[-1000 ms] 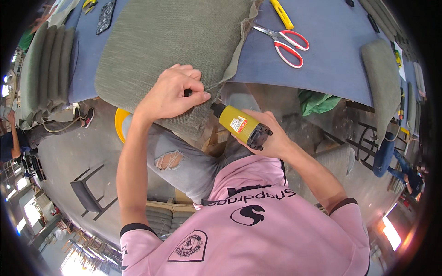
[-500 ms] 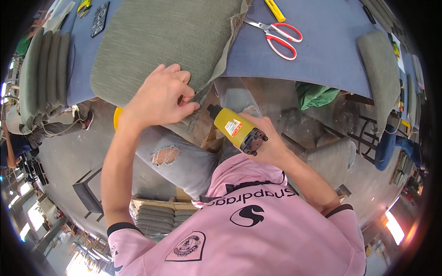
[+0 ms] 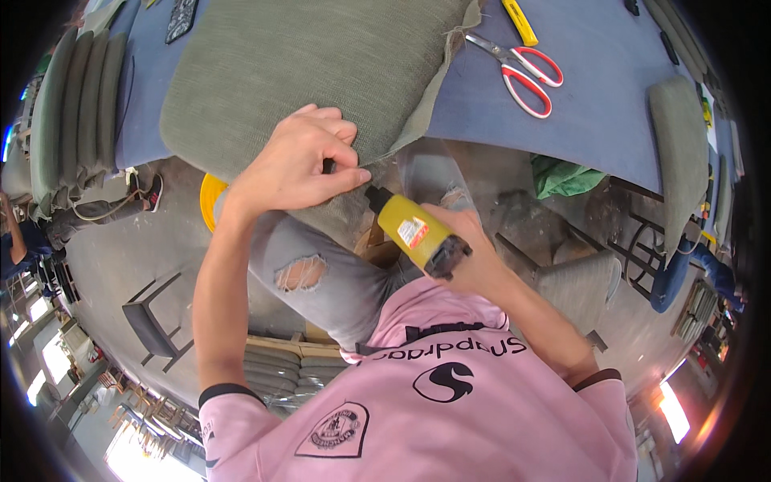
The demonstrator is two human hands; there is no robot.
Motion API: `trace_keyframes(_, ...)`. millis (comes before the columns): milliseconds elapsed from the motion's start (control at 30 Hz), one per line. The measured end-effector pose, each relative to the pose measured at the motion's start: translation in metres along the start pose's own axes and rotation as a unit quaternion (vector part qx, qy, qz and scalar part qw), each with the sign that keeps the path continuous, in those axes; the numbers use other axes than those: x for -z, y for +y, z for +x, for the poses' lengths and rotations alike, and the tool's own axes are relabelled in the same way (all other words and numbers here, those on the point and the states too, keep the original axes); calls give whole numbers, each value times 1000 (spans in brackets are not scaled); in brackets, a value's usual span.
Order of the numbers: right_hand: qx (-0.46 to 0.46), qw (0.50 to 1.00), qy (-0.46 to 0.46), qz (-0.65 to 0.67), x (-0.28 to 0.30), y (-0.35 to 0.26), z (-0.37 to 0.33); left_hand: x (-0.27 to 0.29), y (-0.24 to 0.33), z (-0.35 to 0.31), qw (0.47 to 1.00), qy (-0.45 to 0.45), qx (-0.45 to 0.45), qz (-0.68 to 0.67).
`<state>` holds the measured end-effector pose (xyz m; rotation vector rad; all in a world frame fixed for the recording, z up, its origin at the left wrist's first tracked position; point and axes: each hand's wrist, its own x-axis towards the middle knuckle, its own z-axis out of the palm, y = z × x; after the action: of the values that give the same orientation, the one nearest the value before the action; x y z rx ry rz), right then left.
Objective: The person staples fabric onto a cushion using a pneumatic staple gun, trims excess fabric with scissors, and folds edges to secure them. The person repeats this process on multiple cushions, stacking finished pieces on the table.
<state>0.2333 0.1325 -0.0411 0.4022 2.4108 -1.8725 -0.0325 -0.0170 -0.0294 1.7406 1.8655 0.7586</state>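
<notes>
A padded seat panel point(image 3: 297, 64) in grey-green woven fabric lies over the near edge of the table, its loose fabric edge frayed along the right side. My left hand point(image 3: 301, 165) rests on its near corner, with thumb and curled fingers pinching the folded fabric edge. My right hand point(image 3: 474, 245) is wrapped around a yellow staple gun point(image 3: 414, 233) with a black nose and a black end cap. The nose points at the fabric just beside my left thumb; whether it touches cannot be made out. My left fingers hide part of the fold.
On the blue-covered table point(image 3: 594, 112) lie red-and-white scissors point(image 3: 502, 55), a yellow cutter point(image 3: 522, 22) and a dark phone point(image 3: 181, 20). Padded panels point(image 3: 72, 112) stand in a row at left; another panel point(image 3: 679, 145) hangs at right. Green cloth point(image 3: 558, 177) shows below the table edge.
My left thumb and the staple gun's nose have come closer together at the corner of the panel. The table and the things on it appear shifted to the right in the view.
</notes>
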Motion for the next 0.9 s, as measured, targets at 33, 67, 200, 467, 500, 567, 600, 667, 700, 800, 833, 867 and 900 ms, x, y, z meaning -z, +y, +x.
trace_keyframes(33, -20, 1000, -11, -20, 1, 0, 2, -2, -1, 0, 1000, 2, -4, 15)
trace_keyframes(67, -17, 999, -1, -35, -3, 3, -1, -3, 0, -1, 1000, 4, -8, 29)
trace_keyframes(200, 25, 997, 60, -46, -18, 20, -8, 5, 17, -10, 997, 5, 21, 72)
trace_keyframes(467, -2, 998, 24, 55, -16, -16, -15, 26, 15, -16, 994, -97, 24, 46)
trace_keyframes(500, 19, 999, 36, 35, -17, -18, -13, 24, 12, -18, 995, -92, 24, 37)
trace_keyframes(567, 54, 997, 56, 4, -17, -19, -10, 21, 7, -20, 996, -83, 25, 18)
trace_keyframes(600, 67, 996, 65, -8, -18, -20, -9, 20, 6, -21, 997, -76, 22, 11)
trace_keyframes(667, 76, 994, 76, -20, -20, -18, -8, 17, 5, -22, 998, -63, 17, -4)
trace_keyframes(700, 80, 993, 81, -27, -21, -16, -8, 16, 4, -22, 998, -60, 16, -3)
trace_keyframes(800, 66, 995, 72, -36, -21, -15, -10, 15, 7, -23, 998, -56, 17, 1)
trace_keyframes(833, 48, 997, 55, -26, -18, -20, -9, 15, 8, -23, 998, -57, 19, 2)
trace_keyframes(867, 44, 996, 68, -21, -21, -15, -9, 15, 8, -23, 998, -59, 21, 3)
trace_keyframes(900, 40, 996, 82, -15, -24, -11, -9, 14, 5, -22, 998, -58, 19, 8)
